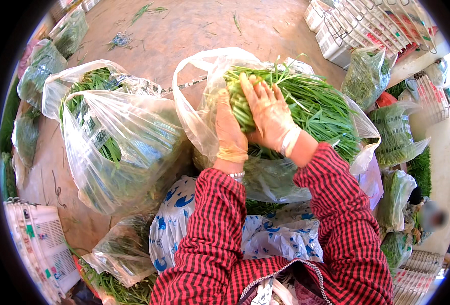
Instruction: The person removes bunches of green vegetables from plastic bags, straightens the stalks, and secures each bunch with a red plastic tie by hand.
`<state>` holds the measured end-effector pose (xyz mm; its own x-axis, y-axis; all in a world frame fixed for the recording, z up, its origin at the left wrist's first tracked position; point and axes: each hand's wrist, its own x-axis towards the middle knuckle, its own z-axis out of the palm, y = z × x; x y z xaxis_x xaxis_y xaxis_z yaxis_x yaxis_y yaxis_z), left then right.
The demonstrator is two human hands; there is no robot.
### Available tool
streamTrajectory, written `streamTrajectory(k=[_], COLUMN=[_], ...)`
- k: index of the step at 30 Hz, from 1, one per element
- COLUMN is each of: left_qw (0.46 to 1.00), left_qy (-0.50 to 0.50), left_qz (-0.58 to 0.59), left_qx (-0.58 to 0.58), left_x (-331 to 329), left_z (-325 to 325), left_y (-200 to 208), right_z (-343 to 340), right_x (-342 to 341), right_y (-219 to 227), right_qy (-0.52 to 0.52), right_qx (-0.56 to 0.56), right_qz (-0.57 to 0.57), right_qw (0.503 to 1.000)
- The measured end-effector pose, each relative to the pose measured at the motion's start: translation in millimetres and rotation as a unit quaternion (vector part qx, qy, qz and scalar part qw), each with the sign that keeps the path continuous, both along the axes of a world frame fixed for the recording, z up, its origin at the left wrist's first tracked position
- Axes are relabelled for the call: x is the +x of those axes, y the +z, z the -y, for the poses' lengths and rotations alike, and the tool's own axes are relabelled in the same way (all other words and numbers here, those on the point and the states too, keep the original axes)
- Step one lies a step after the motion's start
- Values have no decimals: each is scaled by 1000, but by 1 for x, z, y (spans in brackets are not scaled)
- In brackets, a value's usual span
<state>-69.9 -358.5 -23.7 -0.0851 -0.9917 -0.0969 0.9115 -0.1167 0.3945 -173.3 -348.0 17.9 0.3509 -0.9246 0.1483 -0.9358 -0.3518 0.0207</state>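
A bunch of long-leaved greens [239, 104] lies in an open clear plastic bag [187, 109] in front of me, its pale stem ends toward the left. My left hand [229, 127], in a thin translucent glove, presses against those stem ends. Over the top and right of the stems, my right hand [270, 112] is laid with its fingers curved round them, also gloved. Between them, both hands clasp the bunch. More loose leaves [319, 109] fan out to the right inside the same bag. The undersides of the stems are hidden.
To the left stands another full clear bag of greens [123, 147]. White plastic crates [44, 249] sit at lower left, with more crates [336, 43] at upper right. Several bagged greens line both sides. Blue-patterned white plastic [281, 236] covers my lap. A person [435, 217] appears at far right.
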Motion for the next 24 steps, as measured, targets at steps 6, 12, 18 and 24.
streamTrajectory(k=[6,12,18,24], left_qw=[992,986,998,992], left_qy=[71,129,-2,-18], left_qz=[98,83,-70,-119], left_qx=[-47,60,4,23], left_x=[6,23,1,11], left_z=[4,9,8,12], left_y=[-13,-10,-28,-59], right_z=[17,-7,-20,0], right_x=[-9,-66,-28,-52], right_y=[-11,9,-10,18], right_qy=[9,-23,73,167], right_qx=[-64,-59,-16,169], right_qz=[316,639,392,467], right_qw=[946,767,917,852])
